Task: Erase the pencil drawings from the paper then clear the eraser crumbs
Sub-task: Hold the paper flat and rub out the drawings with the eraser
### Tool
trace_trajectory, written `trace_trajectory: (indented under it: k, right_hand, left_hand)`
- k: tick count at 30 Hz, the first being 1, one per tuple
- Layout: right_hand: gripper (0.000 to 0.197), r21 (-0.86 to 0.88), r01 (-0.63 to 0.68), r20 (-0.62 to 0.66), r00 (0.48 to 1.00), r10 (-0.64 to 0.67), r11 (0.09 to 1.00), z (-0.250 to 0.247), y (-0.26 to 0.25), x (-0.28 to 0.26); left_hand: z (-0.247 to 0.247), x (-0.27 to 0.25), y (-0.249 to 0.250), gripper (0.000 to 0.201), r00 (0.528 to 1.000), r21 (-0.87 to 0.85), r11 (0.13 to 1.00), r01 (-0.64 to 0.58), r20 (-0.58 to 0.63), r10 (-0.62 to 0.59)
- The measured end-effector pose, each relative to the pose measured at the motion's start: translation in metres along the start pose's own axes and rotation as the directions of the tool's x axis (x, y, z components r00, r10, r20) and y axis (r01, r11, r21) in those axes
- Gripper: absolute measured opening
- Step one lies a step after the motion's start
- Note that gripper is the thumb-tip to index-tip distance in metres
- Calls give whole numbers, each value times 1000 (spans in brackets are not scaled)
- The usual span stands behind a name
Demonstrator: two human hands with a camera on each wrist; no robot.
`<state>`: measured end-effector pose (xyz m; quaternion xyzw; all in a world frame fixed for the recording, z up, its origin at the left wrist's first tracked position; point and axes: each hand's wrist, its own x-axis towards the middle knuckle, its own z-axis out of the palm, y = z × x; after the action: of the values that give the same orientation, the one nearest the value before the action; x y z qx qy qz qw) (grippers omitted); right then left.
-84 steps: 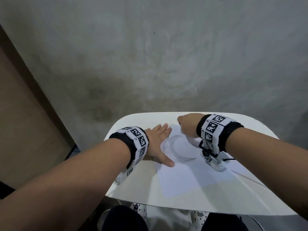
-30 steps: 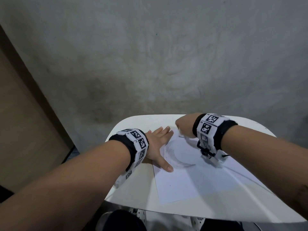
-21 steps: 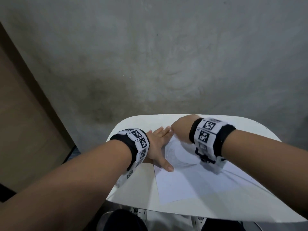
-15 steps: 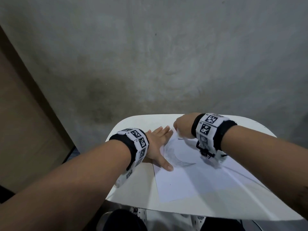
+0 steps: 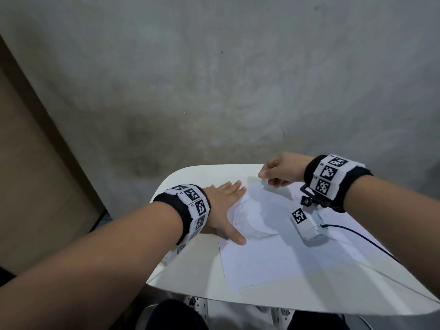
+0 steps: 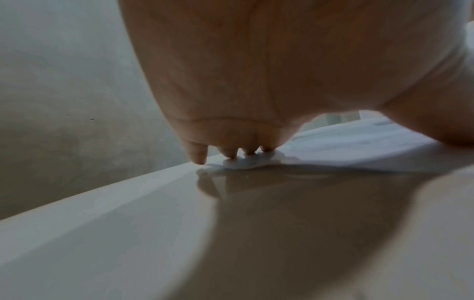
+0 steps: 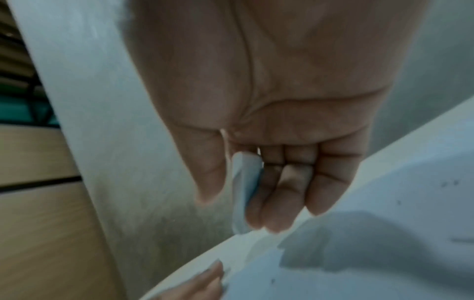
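A white sheet of paper (image 5: 273,253) lies on the white table (image 5: 190,265), with a faint curved pencil drawing (image 5: 252,225) near its far left corner. My left hand (image 5: 226,206) lies flat with straight fingers on the paper's left edge, the thumb spread toward me; its fingertips (image 6: 231,155) press the paper's corner. My right hand (image 5: 278,172) hovers above the paper's far edge, lifted off it. It pinches a white eraser (image 7: 243,192) between thumb and fingers. Small dark crumbs (image 7: 448,183) dot the paper.
The table's rounded far edge (image 5: 214,166) lies just beyond both hands, with a grey wall behind. A black cable (image 5: 357,236) runs over the paper's right side from the right wrist camera. A wooden panel (image 5: 35,175) stands at the left.
My right hand has been rubbing back and forth over the drawing's far part; now it has lifted off the paper and drawn back to the right. The left hand has stayed put.
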<state>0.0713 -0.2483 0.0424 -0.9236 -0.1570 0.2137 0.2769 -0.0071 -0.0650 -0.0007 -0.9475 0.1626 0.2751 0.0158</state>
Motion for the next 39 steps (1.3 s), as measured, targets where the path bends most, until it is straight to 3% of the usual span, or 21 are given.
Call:
trace_trajectory:
  k: [3, 6, 12, 14, 16, 19, 23, 26, 30, 33, 35, 37, 39]
  right_hand:
    - [17, -251, 69, 28, 998, -64, 966, 6, -3, 4]
    - [20, -500, 103, 49, 995, -91, 860, 16, -14, 7]
    - [12, -718, 114, 92, 993, -68, 686, 31, -33, 10]
    - [23, -767, 141, 120, 990, -76, 626, 42, -36, 11]
    - [15, -794, 175, 144, 985, -100, 583, 47, -37, 9]
    - [23, -775, 126, 113, 992, -61, 619, 39, -38, 12]
    - [22, -792, 173, 161, 984, -73, 586, 51, -42, 14]
    - [16, -778, 133, 129, 990, -50, 614, 44, -41, 17]
    - [14, -821, 136, 144, 989, -29, 554, 48, -45, 16]
    - [26, -802, 145, 166, 986, -17, 579, 47, -44, 15]
    - [21, -806, 117, 133, 991, -16, 581, 41, -44, 16]
    - [15, -827, 157, 156, 987, -48, 539, 50, -46, 13]
    - [24, -805, 202, 195, 978, -72, 558, 59, -47, 11]
  left_hand:
    - [-3, -3, 2, 127, 1000, -59, 998, -8, -12, 7]
    - [-3, -3, 0, 127, 1000, -30, 1000, -7, 1, 7]
    - [1, 2, -3, 132, 1000, 25, 1000, -8, -20, 9]
    - [3, 4, -5, 134, 1000, -17, 1000, -23, -18, 22]
    - [4, 5, -6, 136, 999, -38, 999, -38, -18, 37]
    - [3, 3, -5, 133, 1000, -32, 999, -20, -9, 20]
    - [2, 2, -5, 133, 999, -44, 998, -42, -13, 42]
    - [3, 3, -6, 133, 999, -23, 999, -37, -12, 37]
    - [5, 4, -7, 135, 999, -30, 999, -37, -15, 37]
    - [4, 5, -8, 134, 999, -39, 998, -41, -6, 40]
    - [3, 4, -6, 133, 1000, -19, 1000, -24, 4, 24]
    - [2, 2, -5, 132, 1000, -14, 1000, -24, 0, 24]
    - [1, 0, -4, 128, 1000, -24, 1000, -18, 6, 18]
